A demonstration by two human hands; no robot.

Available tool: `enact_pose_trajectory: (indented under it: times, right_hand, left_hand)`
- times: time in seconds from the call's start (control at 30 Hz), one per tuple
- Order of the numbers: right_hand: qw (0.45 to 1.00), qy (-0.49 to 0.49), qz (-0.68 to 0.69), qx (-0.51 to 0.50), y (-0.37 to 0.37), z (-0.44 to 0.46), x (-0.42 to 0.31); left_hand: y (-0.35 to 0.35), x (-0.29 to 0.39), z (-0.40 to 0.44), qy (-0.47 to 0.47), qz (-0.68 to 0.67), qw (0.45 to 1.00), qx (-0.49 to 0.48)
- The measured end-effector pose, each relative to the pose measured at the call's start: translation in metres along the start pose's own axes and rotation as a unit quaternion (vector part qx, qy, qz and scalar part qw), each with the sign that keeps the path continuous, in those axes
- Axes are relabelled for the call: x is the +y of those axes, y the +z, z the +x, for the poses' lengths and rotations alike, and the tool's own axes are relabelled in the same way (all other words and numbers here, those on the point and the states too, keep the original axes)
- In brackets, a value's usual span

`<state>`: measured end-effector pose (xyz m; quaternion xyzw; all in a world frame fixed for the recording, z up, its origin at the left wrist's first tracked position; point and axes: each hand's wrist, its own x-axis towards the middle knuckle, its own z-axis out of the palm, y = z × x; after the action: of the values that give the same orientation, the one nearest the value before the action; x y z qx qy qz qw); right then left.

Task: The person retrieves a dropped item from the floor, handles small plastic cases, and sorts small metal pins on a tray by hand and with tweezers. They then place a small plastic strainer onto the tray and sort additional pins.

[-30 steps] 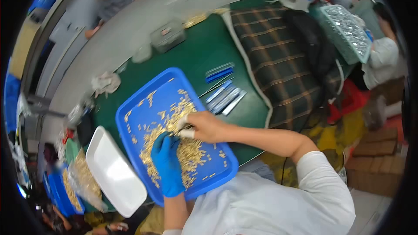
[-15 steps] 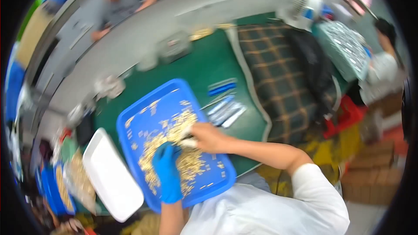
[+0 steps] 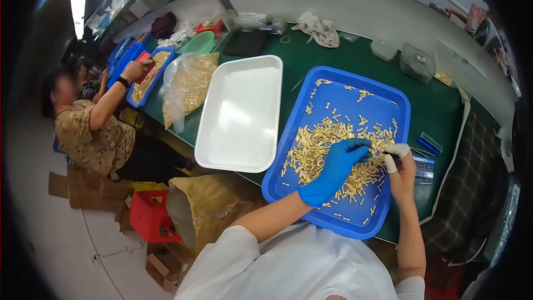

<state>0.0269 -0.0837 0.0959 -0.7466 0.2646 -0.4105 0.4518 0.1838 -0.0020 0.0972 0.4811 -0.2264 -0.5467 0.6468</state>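
Observation:
My left hand (image 3: 340, 168), in a blue glove, is over the small brass-coloured pieces (image 3: 313, 150) heaped in a blue tray (image 3: 270, 186). Its fingertips are pressed together near the pile's right side; what they hold, if anything, is too small to name. Close beside it, my right hand (image 3: 401, 171) has white covers on the thumb and a finger, which are bent toward each other over the pieces. Anything between them is too small to make out. Loose pieces lie scattered toward the tray's far and near edges.
A white tray (image 3: 241, 114) lies left of the blue one, beside a clear bag of pieces (image 3: 191, 80). Farther left, a co-worker (image 3: 94, 128) reaches into another blue tray (image 3: 135, 98). Blue cases (image 3: 425, 169) lie to the right, near checked cloth (image 3: 472, 183).
The view has swung left, bringing the co-worker and red stool into sight and shifting the blue tray rightward in the picture. Both hands remain close together over the pieces.

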Motion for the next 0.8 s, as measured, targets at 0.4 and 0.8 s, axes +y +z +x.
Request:
enact_pose_trajectory:
  times: [0.4, 0.8]
  right_hand:
    - [0.999, 0.006, -0.041, -0.033, -0.009, -0.004, -0.006]
    - [0.998, 0.014, -0.052, -0.043, -0.008, -0.008, -0.005]
  left_hand:
    - [0.013, 0.004, -0.005, 0.014, 0.028, 0.999, 0.023]
    - [0.019, 0.005, -0.007, 0.008, 0.028, 0.999, 0.046]
